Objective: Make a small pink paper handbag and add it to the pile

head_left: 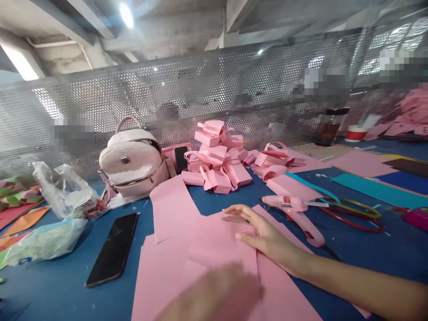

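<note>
Several pink sheets of paper (160,276) lie overlapped in front of me. My right hand (256,229) is at the upper right corner of the top pink sheet (217,240), its thumb on the near face and its fingers curved over the edge. Low in the view, my left hand (217,292) is over the same sheet; motion blur smears its fingers, so what they do cannot be made out. Close to the right hand, a pink glue gun (297,214) lies on its side on the blue table.
Folded pink paper pieces (217,160) are heaped at the back, beside a pale pink backpack (133,156). A black phone (112,249) and a plastic bag (47,243) lie left. Rightward are coloured strips (377,187), a dark drink jar (329,129) and a perforated metal screen (200,98) behind.
</note>
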The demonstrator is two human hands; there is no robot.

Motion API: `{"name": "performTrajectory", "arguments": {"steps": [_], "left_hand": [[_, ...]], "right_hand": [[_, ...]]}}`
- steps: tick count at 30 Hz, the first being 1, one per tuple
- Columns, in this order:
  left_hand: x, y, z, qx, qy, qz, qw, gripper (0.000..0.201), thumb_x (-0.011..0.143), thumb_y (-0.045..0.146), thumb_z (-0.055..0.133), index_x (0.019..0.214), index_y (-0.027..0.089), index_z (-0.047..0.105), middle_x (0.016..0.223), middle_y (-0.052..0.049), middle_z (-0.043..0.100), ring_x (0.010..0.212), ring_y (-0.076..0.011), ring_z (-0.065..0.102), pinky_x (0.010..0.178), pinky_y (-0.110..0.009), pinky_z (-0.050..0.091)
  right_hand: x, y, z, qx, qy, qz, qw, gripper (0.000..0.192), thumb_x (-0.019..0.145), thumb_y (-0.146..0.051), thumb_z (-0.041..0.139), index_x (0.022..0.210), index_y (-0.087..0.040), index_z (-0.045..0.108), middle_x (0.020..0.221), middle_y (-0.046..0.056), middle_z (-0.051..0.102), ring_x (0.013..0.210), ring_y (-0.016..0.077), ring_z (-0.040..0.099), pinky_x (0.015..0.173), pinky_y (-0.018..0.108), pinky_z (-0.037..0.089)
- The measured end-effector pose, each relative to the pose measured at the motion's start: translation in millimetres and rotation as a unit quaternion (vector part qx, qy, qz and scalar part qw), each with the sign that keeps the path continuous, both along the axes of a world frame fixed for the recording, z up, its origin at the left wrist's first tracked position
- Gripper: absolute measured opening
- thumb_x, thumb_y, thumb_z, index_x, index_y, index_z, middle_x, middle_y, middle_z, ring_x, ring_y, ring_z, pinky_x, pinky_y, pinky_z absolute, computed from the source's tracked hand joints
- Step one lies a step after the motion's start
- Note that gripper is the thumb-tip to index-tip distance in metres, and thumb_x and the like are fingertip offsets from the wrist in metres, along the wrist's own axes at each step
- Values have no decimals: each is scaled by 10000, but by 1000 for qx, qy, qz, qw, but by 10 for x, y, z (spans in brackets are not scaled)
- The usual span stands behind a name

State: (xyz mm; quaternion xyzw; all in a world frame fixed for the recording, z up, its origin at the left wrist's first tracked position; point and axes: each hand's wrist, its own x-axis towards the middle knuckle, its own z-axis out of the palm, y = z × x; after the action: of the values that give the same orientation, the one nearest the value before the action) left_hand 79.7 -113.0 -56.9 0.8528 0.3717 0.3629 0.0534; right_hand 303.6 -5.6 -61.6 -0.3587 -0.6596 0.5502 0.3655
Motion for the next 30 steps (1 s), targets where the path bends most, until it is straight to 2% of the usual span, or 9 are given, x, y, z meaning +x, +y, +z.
{"name": "performTrajectory", "arguments": {"steps": [3,4,6,8,10,18,21,25,30], "left_hand": [[-267,321,194,-34,-62,52,996,596,1019,336,510,1570,224,313,1547,-169,452,1423,-291,448,1067,-449,506],[-345,426,228,-87,-156,55,982,581,1000,353,554,1540,239,372,1567,-156,429,1428,-285,442,1105,-453,462],[-440,585,231,-264,-300,37,916,559,973,370,618,1491,239,452,1530,-136,487,1387,-263,495,1112,-410,445],[-449,650,161,-415,-398,-4,818,516,940,387,678,1412,222,554,1353,-112,650,1207,-226,639,1000,-326,508],[-397,624,64,-496,-440,-38,748,458,908,433,713,1290,185,660,1111,-97,752,979,-203,714,863,-289,540],[-215,376,-31,-555,-538,-33,633,252,806,399,824,818,160,746,855,-55,778,790,-178,722,760,-240,529],[-213,364,-16,-556,-532,-29,637,248,812,397,817,809,163,733,842,-50,769,795,-182,715,766,-247,525],[-196,383,-25,-523,-489,16,698,354,795,481,800,690,171,664,692,-17,688,655,-152,631,684,-252,496],[-207,454,-2,-471,-433,52,767,606,736,563,797,462,190,405,507,69,313,500,-72,273,502,-223,267]], "right_hand": [[-10,9,-15,29,17,24,999,406,816,-297,682,1195,-238,547,1313,112,609,1310,283,546,1099,497,418],[-9,8,-13,35,19,28,999,398,824,-314,689,1189,-234,551,1302,112,616,1299,284,551,1100,501,415],[-5,-1,-4,41,17,32,998,382,839,-335,693,1180,-232,556,1290,105,622,1284,278,557,1109,505,404],[0,-15,5,44,16,36,998,368,847,-344,693,1171,-234,558,1276,99,627,1278,268,556,1127,507,381],[1,-28,5,42,25,41,998,369,850,-342,701,1173,-236,557,1264,94,629,1278,259,549,1139,499,366],[-2,-66,-10,1,51,50,997,389,848,-378,733,1183,-251,582,1245,83,619,1255,263,547,1102,483,402],[4,-66,-13,0,51,55,997,381,852,-362,729,1186,-251,585,1242,79,617,1259,260,544,1104,481,400],[3,-66,-14,0,42,57,997,374,857,-339,716,1196,-257,579,1247,76,617,1271,259,539,1113,486,396],[-10,-51,-50,37,27,48,998,316,874,-304,680,1174,-247,597,1228,75,632,1247,262,574,1121,491,403]]}}
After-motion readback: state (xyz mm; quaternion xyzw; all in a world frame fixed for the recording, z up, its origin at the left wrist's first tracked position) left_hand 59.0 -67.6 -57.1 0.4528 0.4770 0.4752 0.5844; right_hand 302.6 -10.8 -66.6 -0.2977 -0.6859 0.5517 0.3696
